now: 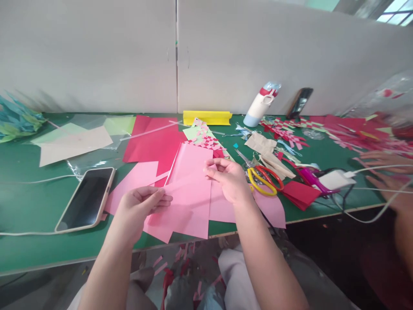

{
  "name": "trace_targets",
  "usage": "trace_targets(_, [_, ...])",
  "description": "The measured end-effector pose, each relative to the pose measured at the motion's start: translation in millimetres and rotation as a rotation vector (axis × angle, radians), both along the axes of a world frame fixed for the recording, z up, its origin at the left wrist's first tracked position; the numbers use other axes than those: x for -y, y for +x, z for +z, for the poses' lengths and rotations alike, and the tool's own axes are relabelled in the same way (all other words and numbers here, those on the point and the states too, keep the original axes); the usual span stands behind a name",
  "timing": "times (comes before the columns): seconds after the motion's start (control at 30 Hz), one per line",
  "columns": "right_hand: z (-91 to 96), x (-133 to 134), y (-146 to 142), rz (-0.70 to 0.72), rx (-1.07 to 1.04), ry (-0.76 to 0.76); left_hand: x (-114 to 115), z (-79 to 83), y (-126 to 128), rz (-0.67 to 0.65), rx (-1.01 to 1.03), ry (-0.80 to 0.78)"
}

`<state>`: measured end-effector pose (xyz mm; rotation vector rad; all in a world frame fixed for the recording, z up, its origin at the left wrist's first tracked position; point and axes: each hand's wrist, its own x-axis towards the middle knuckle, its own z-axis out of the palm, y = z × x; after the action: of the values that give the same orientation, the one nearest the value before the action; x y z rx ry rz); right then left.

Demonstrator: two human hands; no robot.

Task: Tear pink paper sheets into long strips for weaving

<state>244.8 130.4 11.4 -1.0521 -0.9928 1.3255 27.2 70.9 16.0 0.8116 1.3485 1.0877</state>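
Note:
A pink paper sheet (189,193) lies across the near edge of the green table (29,202), on top of other pink sheets. My left hand (142,206) pinches its lower left edge, fingers pressed together on the paper. My right hand (227,174) pinches the sheet's upper right edge between thumb and fingertips. Red paper sheets (151,140) lie just behind the pink ones.
A smartphone (87,198) on a white cable lies at the left. Yellow-handled scissors (260,181) and red-handled scissors (272,174) lie right of my right hand. A white bottle (258,110), a yellow box (206,117), woven paper strips (287,129) and another person's hands (387,172) are further off.

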Motion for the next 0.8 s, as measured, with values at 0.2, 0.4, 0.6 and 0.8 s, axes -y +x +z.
trace_targets(0.2, [5.0, -0.7, 7.3, -0.006, -0.033, -0.022, -1.3, 2.4, -6.8, 0.027, -0.030, -0.018])
trace_targets(0.4, [6.5, -0.7, 10.0, 0.012, -0.018, -0.036, -0.6, 3.1, -10.4, 0.017, -0.027, -0.022])
trace_targets(0.6, [6.6, -1.3, 12.7, 0.009, 0.005, -0.039, -2.3, 1.1, -13.6, -0.014, -0.047, -0.041])
trace_targets(0.8, [6.7, -1.5, 11.5, -0.007, 0.048, -0.041, -3.1, -2.3, -19.0, -0.055, -0.084, -0.080])
